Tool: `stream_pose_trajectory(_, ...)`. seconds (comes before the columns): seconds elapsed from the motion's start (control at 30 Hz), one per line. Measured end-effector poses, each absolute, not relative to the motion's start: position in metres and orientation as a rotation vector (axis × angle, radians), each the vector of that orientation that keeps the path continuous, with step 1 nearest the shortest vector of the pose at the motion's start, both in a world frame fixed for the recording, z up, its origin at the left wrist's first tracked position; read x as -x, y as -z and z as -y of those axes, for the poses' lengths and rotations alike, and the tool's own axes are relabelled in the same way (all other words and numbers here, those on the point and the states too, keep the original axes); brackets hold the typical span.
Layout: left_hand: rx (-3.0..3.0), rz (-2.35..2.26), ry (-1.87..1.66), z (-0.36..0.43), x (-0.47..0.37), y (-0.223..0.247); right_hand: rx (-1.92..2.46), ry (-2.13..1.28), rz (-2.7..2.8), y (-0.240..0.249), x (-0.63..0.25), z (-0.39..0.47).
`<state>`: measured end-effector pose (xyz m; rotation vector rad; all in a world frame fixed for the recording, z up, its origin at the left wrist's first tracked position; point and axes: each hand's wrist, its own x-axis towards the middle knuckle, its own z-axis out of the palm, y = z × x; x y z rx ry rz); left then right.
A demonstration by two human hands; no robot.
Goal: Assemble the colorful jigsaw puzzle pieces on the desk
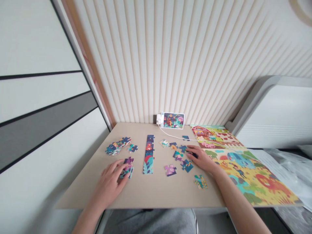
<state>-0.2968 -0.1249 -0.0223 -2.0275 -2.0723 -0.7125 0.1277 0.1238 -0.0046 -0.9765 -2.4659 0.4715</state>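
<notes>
My left hand [110, 182] lies with spread fingers on and beside a small group of puzzle pieces [128, 169] in purple and teal. To its right is an upright strip of joined puzzle pieces [149, 154]. My right hand [201, 158] has its fingers stretched, the tips touching or close to a dark blue puzzle piece [182, 148] among several loose ones. Near it lie a blue piece with orange [187, 165], a purple piece with eyes [170, 170] and a yellow-teal piece [201, 182]. What lies under both palms is hidden.
A heap of puzzle pieces [118, 146] lies at the back left, a single piece [133, 148] beside it. The picture card [173, 120] leans on the wall beside a white charger [158, 119]. Its cable [175, 137] crosses to finished farm and animal puzzles [246, 172] at right.
</notes>
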Motion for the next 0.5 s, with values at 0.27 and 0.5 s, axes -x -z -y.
stream_pose_trajectory(0.27,1.997,2.135,0.705,0.13,0.286,0.018,0.959,-0.541,2.482,0.012,-0.137,-0.129)
stream_pose_trajectory(0.5,1.918,2.049,0.75,0.107,0.331,-0.015,0.947,-0.568,2.493,0.014,-0.139,-0.13)
